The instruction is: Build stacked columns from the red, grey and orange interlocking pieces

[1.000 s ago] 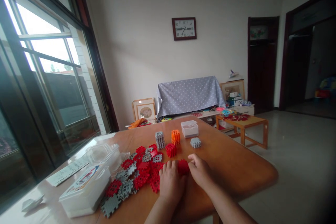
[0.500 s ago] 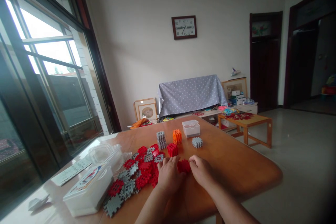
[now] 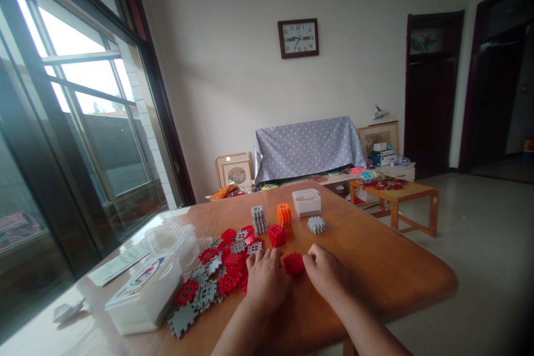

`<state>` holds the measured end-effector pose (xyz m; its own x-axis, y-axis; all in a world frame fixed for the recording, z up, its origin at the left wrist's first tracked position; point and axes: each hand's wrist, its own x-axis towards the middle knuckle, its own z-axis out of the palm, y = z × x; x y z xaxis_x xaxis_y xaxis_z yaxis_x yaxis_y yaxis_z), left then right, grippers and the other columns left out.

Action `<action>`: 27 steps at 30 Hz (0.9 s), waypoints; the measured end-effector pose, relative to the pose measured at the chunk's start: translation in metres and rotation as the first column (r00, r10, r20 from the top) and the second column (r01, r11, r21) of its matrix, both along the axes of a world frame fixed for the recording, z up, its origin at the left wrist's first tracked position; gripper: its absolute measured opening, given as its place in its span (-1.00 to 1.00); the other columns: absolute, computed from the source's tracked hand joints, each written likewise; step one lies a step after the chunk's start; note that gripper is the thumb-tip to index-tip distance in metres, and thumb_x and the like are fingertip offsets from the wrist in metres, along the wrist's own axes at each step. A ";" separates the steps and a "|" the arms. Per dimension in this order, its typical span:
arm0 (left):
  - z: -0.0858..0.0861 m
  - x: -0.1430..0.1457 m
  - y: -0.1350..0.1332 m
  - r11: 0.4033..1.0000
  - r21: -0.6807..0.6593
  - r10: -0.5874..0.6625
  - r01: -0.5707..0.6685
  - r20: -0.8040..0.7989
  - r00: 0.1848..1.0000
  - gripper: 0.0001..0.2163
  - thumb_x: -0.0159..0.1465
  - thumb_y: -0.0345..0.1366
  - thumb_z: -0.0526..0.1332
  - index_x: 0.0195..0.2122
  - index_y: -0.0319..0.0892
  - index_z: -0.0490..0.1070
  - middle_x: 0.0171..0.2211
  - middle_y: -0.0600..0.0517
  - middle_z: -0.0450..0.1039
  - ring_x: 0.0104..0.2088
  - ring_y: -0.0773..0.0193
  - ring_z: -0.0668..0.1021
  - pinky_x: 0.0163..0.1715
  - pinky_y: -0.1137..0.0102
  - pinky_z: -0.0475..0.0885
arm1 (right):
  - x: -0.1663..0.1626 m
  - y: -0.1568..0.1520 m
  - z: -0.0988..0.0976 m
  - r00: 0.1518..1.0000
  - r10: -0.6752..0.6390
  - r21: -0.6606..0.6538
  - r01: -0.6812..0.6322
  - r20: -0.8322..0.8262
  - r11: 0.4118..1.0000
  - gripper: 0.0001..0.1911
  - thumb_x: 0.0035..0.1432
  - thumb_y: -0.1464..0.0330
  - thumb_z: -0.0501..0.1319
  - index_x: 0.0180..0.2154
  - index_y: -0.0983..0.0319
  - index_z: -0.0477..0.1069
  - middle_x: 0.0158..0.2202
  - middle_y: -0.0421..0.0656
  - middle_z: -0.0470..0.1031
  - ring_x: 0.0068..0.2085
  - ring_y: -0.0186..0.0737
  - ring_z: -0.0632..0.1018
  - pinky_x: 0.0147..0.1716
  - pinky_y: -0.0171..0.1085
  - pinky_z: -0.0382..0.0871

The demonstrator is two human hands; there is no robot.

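My left hand (image 3: 267, 277) lies palm down, fingers stretched out and slightly apart, at the right edge of a pile of red and grey interlocking tiles (image 3: 231, 260). Close to its thumb side is a red notched tile piece (image 3: 293, 263), between my two hands. My right hand (image 3: 325, 271) is closed, its curled fingers against or very near the right edge of that red piece. Whatever those fingers hold, if anything, is hidden. Just beyond my hands stand a red tile stack (image 3: 276, 236), a grey stack (image 3: 258, 219) and an orange stack (image 3: 283, 215).
A low grey stack (image 3: 316, 225) and a small clear box (image 3: 306, 203) stand farther back. To the left are a clear plastic container (image 3: 144, 300), its see-through lid (image 3: 167, 239) and a paper sheet (image 3: 119, 264). The wooden table (image 3: 387, 267) has a rounded right corner.
The view has shifted slightly, so the room appears a little farther right. Both hands keep nearly the same places, with slightly more of the red piece showing between them.
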<state>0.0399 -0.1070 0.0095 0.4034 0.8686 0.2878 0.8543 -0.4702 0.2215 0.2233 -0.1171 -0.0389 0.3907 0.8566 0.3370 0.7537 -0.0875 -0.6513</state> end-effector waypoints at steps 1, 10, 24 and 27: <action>-0.001 0.000 0.000 1.000 0.004 -0.004 0.004 0.010 1.000 -0.69 0.21 -0.17 0.17 -0.01 -0.01 0.42 -0.01 -0.05 0.53 0.09 -0.08 0.40 0.06 0.10 0.15 | 0.000 -0.001 0.001 1.000 -0.008 -0.009 0.008 0.010 1.000 -0.80 0.21 0.30 0.13 -0.46 0.16 0.32 -0.40 -0.18 0.53 -0.40 -0.24 0.43 -0.45 -0.26 -0.03; -0.017 -0.001 0.005 1.000 0.008 -0.029 0.028 0.086 0.996 -0.77 0.19 -0.12 0.24 -0.13 0.01 0.41 -0.19 0.04 0.56 0.02 -0.03 0.41 0.12 0.08 0.08 | -0.003 -0.002 0.003 0.998 0.054 -0.045 -0.052 0.036 0.998 -0.79 0.22 0.31 0.12 -0.48 0.17 0.33 -0.46 -0.23 0.51 -0.44 -0.29 0.41 -0.46 -0.27 -0.07; -0.022 -0.001 0.006 0.999 0.016 -0.031 0.029 0.147 0.989 -0.76 0.21 -0.07 0.24 -0.15 -0.01 0.42 -0.23 0.03 0.57 0.01 -0.04 0.42 0.08 0.07 0.10 | 0.000 -0.002 0.001 0.997 0.058 -0.092 -0.054 0.044 0.994 -0.70 0.28 0.26 0.06 -0.51 0.16 0.29 -0.52 -0.21 0.47 -0.48 -0.28 0.36 -0.47 -0.25 -0.11; -0.022 -0.001 0.007 0.999 0.018 -0.037 0.035 0.121 0.992 -0.84 0.25 -0.14 0.19 -0.20 -0.03 0.42 -0.22 0.02 0.57 0.01 -0.02 0.42 0.06 0.10 0.11 | -0.001 -0.002 0.002 0.994 0.094 -0.091 -0.090 0.046 0.992 -0.71 0.25 0.27 0.08 -0.52 0.16 0.29 -0.54 -0.23 0.45 -0.47 -0.29 0.38 -0.47 -0.26 -0.10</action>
<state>0.0388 -0.1001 -0.0125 0.3959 0.8489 0.3501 0.8038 -0.5048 0.3149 0.2221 -0.1192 -0.0373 0.2932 0.9156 0.2752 0.7927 -0.0719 -0.6054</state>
